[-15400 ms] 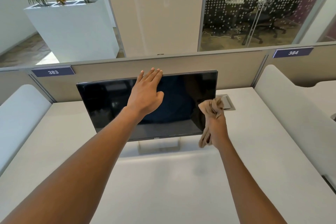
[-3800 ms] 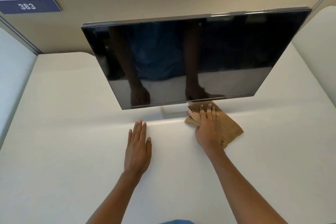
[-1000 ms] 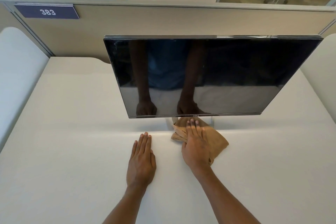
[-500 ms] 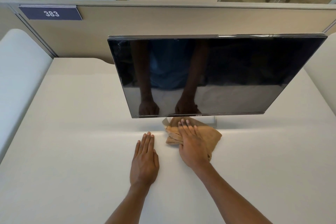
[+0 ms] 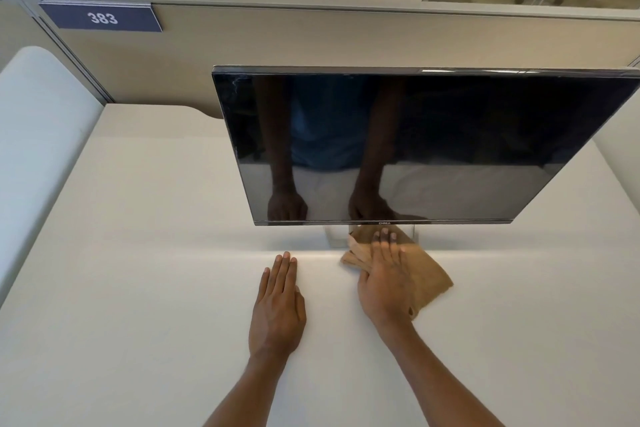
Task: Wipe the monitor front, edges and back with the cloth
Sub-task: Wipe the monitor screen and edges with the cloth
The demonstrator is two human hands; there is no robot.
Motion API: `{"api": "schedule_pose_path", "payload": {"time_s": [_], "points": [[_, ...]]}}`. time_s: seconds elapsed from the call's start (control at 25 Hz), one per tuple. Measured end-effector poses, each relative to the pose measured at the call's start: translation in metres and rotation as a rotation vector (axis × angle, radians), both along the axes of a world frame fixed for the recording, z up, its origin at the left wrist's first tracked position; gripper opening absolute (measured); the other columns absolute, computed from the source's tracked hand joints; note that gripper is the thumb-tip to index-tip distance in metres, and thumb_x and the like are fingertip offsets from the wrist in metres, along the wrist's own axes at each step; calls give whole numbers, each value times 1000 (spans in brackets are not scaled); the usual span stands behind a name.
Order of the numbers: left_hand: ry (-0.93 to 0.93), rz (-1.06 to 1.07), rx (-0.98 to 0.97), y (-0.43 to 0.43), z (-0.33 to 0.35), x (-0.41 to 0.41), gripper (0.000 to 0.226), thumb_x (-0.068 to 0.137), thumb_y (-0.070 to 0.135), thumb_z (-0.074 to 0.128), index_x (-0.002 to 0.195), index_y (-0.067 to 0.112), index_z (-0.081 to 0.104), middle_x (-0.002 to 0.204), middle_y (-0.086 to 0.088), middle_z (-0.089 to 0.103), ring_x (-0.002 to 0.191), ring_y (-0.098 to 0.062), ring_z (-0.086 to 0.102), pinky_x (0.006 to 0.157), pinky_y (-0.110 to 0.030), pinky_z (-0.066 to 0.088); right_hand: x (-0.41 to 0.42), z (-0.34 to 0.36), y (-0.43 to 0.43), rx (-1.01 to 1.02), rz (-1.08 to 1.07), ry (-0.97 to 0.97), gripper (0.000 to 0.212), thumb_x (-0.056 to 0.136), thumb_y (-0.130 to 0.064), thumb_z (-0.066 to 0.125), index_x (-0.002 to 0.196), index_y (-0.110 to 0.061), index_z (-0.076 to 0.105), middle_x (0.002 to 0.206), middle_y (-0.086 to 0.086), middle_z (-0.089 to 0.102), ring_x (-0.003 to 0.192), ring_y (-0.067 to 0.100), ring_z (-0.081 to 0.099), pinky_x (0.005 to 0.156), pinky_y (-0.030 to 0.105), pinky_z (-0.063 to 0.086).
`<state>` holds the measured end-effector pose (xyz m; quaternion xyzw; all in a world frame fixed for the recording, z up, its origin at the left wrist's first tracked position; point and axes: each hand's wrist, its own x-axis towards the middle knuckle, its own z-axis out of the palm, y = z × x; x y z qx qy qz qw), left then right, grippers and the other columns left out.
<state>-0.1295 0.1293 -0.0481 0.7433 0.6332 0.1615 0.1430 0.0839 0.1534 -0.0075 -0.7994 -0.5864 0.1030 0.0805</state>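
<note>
A black flat monitor (image 5: 415, 135) stands on the white desk (image 5: 138, 288), its screen dark and reflecting my arms. Its pale stand base (image 5: 334, 236) shows just under the lower bezel. A tan cloth (image 5: 429, 270) lies spread over the base and the desk in front of it. My right hand (image 5: 386, 281) presses flat on the cloth, fingers pointing toward the monitor. My left hand (image 5: 278, 305) rests flat on the bare desk to the left of the cloth, holding nothing.
A beige partition (image 5: 311, 38) with a blue "383" label (image 5: 102, 17) runs behind the monitor. White curved side dividers (image 5: 38, 135) flank the desk left and right.
My right hand has slid the cloth slightly right along the stand base. My left hand has stayed flat on the desk.
</note>
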Motion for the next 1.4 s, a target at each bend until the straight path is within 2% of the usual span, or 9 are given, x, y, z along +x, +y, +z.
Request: {"api": "schedule_pose_path", "payload": {"time_s": [0.12,0.28,0.6,0.84,1.04,1.16,1.24,1.28,1.4], "points": [[24,-1,-2,1,0,0,58,104,21,33,160,10,40,170,-2,31,160,-16,22,129,-38,16,-42,-1,7,-24,175,-9,79,104,-32,55,169,-17,12,177,4,8,164,23,2,126,35,-14],[40,3,-14,1,0,0,58,106,26,28,162,13,37,171,0,27,161,-13,16,130,-35,12,-60,-2,17,-71,306,-30,82,105,-40,54,169,-20,7,177,3,2,164,24,-1,124,37,-17],[-15,3,-7,0,0,-1,57,106,24,29,161,10,39,170,-1,32,160,-15,21,129,-38,18,48,0,-12,-23,217,-48,78,98,-24,57,167,-13,21,175,6,19,162,22,19,132,42,19],[-24,-1,-5,1,1,-1,57,105,22,31,160,10,40,170,-1,32,160,-16,22,130,-36,16,79,-5,11,-43,116,-104,70,106,-39,51,166,-17,25,172,5,27,160,26,25,133,42,13],[-23,0,-10,0,1,-2,57,105,23,30,161,10,39,170,-1,31,160,-15,22,130,-35,15,76,-10,-4,-78,168,-148,73,108,-38,43,168,-13,12,176,7,12,163,26,13,133,39,0],[-25,-2,-11,0,1,-3,58,105,23,30,160,10,39,170,-1,31,160,-15,22,131,-34,13,81,6,-14,-99,167,-57,72,107,-37,51,168,-15,19,174,6,21,161,28,24,133,44,17],[-22,2,-15,0,2,-2,58,105,24,29,161,10,39,170,-1,31,160,-14,21,131,-32,11,88,24,-25,-41,40,80,60,102,-35,64,157,-16,46,154,7,56,139,29,57,119,42,44],[-22,4,-15,0,3,-2,59,105,25,28,161,10,39,170,0,31,160,-14,22,131,-31,10,96,33,-32,-11,-15,156,49,101,-33,68,146,-19,57,134,5,69,117,26,69,103,39,54],[-26,13,-14,-1,4,-3,59,104,25,28,160,10,40,170,-1,31,159,-15,22,131,-27,6,125,61,-58,-22,-227,627,15,104,-22,62,119,-26,62,93,4,70,66,22,69,54,38,56]]}}
